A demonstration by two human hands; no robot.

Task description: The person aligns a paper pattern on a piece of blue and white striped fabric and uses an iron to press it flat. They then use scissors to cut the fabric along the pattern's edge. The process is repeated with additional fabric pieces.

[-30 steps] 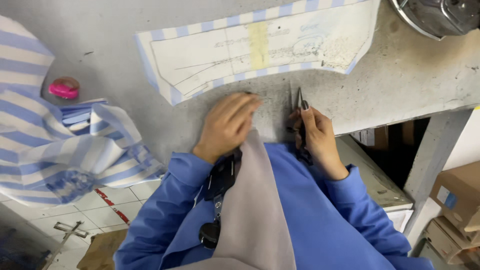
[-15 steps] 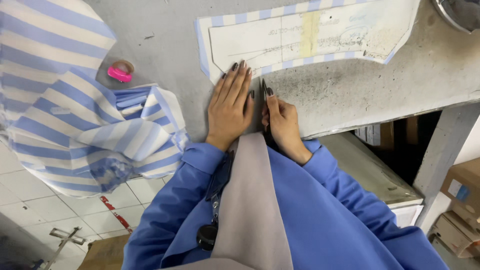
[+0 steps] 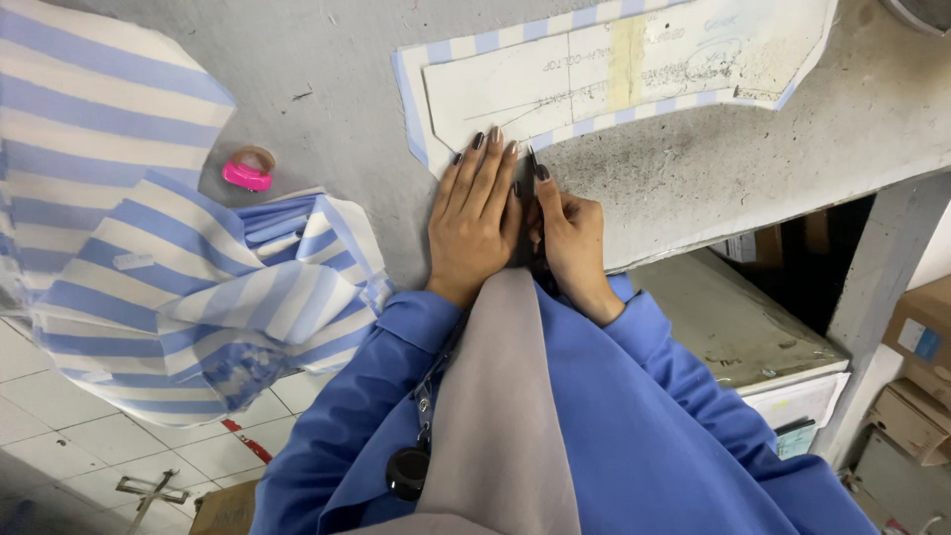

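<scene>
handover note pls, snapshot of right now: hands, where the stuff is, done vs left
Left hand: flat, palm down, fingertips at the lower left corner of the paper pattern.
Right hand: beside the left, closed around a dark tool; what kind cannot be told.
Pattern lies on a striped fabric piece on the grey table. Striped fabric pile hangs off the table's left edge, pink round object next to it.
Done: pattern laid on fabric; stripes show as a margin around it.
Left: corner under the hands is hidden, so progress there is unclear.
</scene>
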